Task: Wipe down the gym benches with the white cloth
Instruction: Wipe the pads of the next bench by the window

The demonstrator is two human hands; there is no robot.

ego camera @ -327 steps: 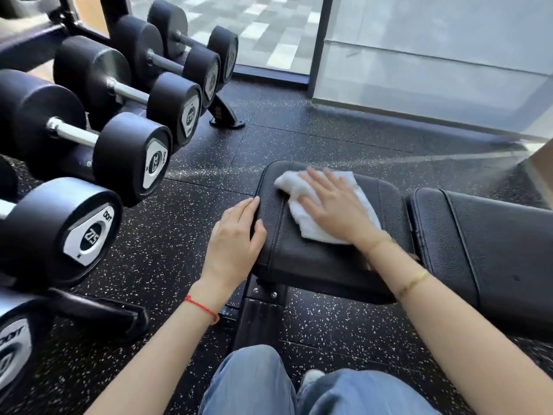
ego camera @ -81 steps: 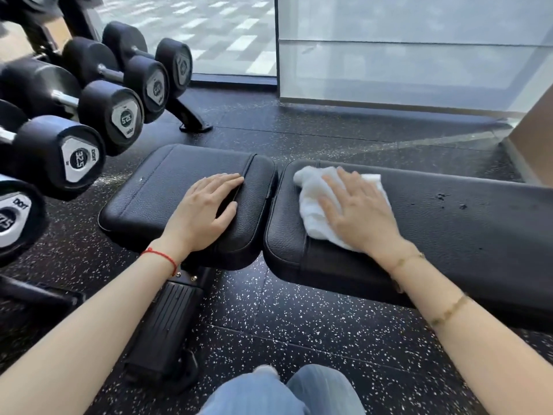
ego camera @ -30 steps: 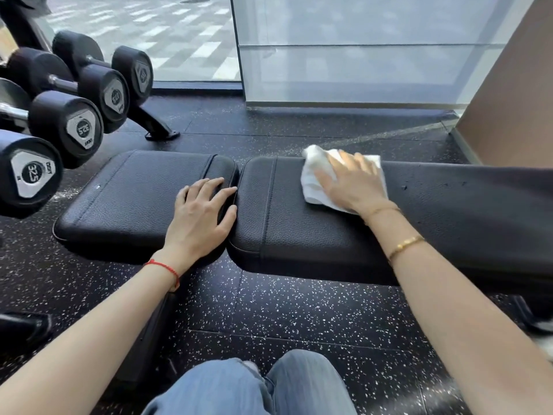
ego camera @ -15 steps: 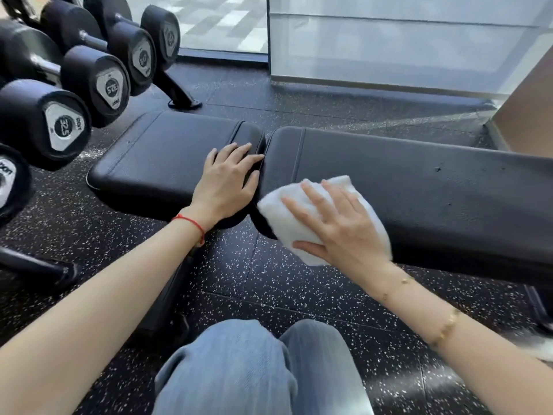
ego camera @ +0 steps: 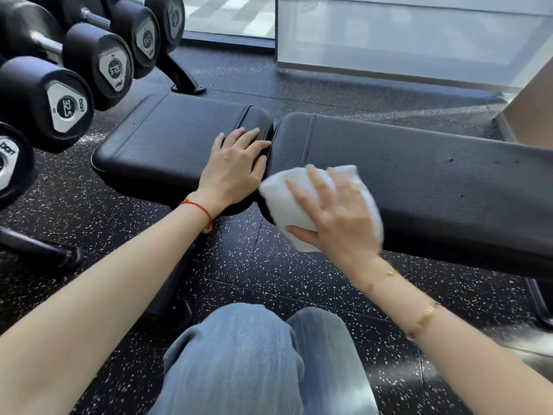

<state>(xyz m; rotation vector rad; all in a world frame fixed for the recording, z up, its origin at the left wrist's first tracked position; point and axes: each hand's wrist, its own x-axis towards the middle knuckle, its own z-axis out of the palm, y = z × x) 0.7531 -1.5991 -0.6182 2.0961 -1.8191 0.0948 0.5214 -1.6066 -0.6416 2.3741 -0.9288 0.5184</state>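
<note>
Head camera looks down on a black padded gym bench that runs across the view in two parts: a short seat pad [ego camera: 167, 145] on the left and a long back pad [ego camera: 419, 181] on the right, with a narrow gap between them. The left hand [ego camera: 236, 166] lies flat on the right end of the seat pad, fingers straight and slightly spread, their tips near the gap; it holds nothing. A red string bracelet [ego camera: 199, 209] sits on that wrist. The right hand [ego camera: 332, 217] presses a white cloth [ego camera: 284, 202] against the near left corner of the back pad, fingers spread over the top of the cloth and the thumb tucked along its lower edge, where the cloth drapes over the pad's front side. The two hands are close together but not touching, one on each side of the gap. Two thin gold bracelets [ego camera: 422, 319] circle the right forearm. A few small specks show on the back pad farther right. To the left stands a rack of black dumbbells [ego camera: 68, 106]. Below, the person's knees in blue jeans [ego camera: 257, 360] are over a black speckled rubber floor [ego camera: 299, 277]. Beyond the bench is a glass wall [ego camera: 404, 34].
</note>
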